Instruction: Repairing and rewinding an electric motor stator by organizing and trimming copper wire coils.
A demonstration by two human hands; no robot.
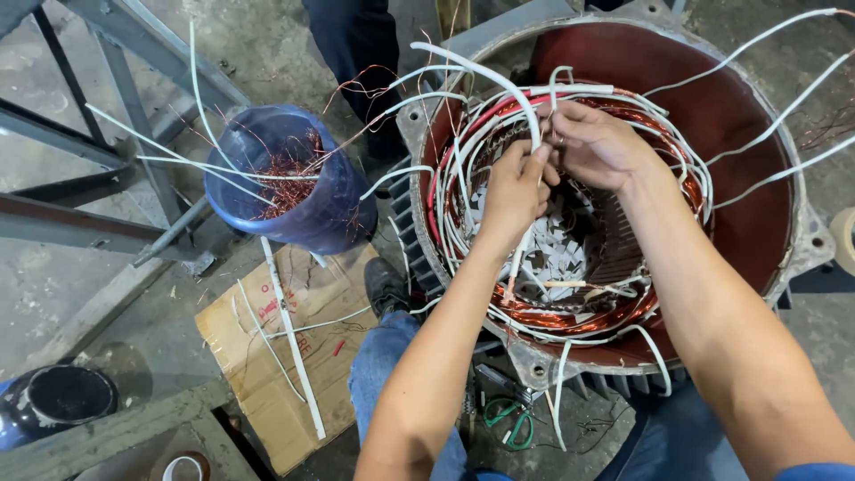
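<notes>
A large motor stator (757, 107) with a red-painted inner wall lies open-end up in front of me, its copper windings (570, 316) ringed by white sleeved leads. My left hand (512, 191) and my right hand (597, 142) meet over the upper part of the windings. Both pinch the same white sleeved wire (521, 107), which arcs up and away to the left. Loose white leads fan out over the stator's rim on the right.
A blue plastic bucket (334, 209) holding copper wire scraps and white sleeves stands at left. A flattened cardboard piece (258, 356) lies on the concrete floor. Green-handled cutters (512, 423) lie under the stator. Grey steel frame at upper left; another person's dark trouser legs at top.
</notes>
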